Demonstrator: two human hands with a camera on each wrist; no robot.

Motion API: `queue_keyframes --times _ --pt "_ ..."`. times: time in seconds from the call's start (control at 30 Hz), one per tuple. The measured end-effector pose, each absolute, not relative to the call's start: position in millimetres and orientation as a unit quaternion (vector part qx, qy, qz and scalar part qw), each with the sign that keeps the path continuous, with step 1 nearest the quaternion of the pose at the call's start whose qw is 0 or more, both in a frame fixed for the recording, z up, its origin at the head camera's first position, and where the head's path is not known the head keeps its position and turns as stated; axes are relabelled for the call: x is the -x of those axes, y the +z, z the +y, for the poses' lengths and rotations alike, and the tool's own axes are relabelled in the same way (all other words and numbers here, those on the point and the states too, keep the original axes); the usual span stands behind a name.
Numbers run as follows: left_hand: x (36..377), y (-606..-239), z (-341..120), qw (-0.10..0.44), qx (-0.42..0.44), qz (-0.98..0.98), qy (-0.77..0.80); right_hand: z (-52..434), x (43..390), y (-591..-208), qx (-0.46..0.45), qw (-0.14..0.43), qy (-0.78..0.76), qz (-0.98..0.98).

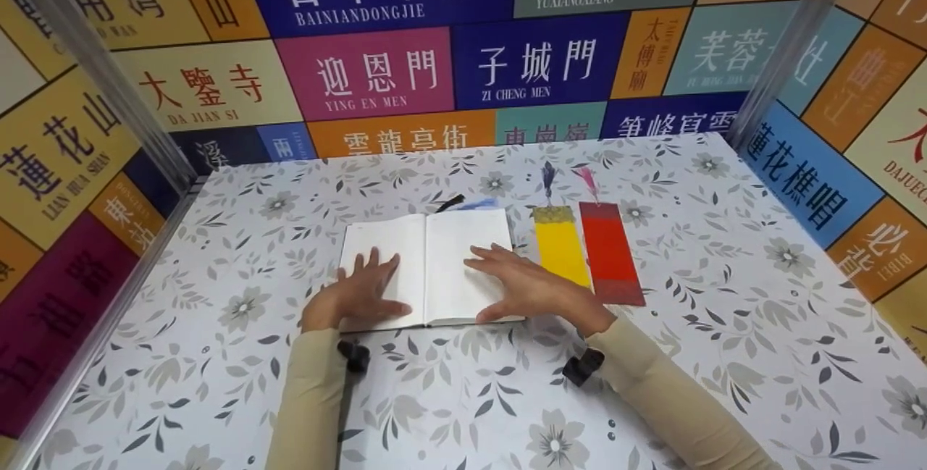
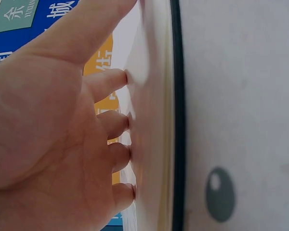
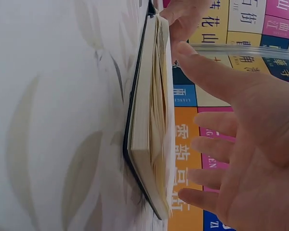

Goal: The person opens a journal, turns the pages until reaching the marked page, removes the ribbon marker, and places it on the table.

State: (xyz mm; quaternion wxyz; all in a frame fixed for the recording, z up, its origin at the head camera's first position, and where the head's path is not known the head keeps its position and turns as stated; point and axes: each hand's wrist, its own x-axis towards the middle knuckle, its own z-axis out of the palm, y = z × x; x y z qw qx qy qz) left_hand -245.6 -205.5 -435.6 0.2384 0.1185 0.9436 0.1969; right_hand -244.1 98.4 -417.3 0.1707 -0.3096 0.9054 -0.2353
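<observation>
A notebook (image 1: 455,242) lies spread flat on the table with blank white pages showing. My left hand (image 1: 362,295) is on its left page, fingers spread; in the left wrist view the fingertips (image 2: 119,156) press on the paper. Over the right page is my right hand (image 1: 532,287), fingers parted and holding nothing. The right wrist view shows a small gap between those fingers and the page, above the notebook's thick page block (image 3: 142,120) and dark cover. A black tassel (image 1: 450,203) and a light blue tassel (image 1: 478,203) stick out past the notebook's top edge.
To the right of the notebook lie a yellow bookmark (image 1: 561,249) with a dark purple tassel and a red bookmark (image 1: 612,253) with a pink tassel. The floral-patterned table (image 1: 239,376) meets panels of colourful Chinese place names (image 1: 366,72) behind and at both sides.
</observation>
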Motion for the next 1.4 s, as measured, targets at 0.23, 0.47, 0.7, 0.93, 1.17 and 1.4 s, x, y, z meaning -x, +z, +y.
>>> queue_keyframes --times 0.23,0.47,0.7,0.93,1.17,1.4 --pt "247.6 -437.1 -203.4 0.238 -0.116 0.948 0.177 93.3 244.0 -418.5 0.339 0.198 -0.21 0.896" --pt "246.0 -436.3 -203.2 0.238 -0.114 0.948 0.179 96.3 243.3 -421.1 0.32 0.22 -0.196 0.901" --pt "245.1 -435.3 -202.1 0.237 -0.104 0.948 0.187 98.6 244.8 -420.3 0.314 0.234 -0.176 0.903" --pt "244.7 -435.0 -201.0 0.24 -0.106 0.95 0.171 103.7 249.9 -418.9 0.32 0.267 -0.19 0.889" --pt "247.9 -435.2 -200.8 0.243 -0.105 0.95 0.163 107.6 254.8 -417.4 0.339 0.278 -0.194 0.878" --pt "247.0 -435.9 -202.0 0.241 -0.107 0.949 0.174 110.2 254.8 -413.8 0.352 0.283 -0.193 0.871"
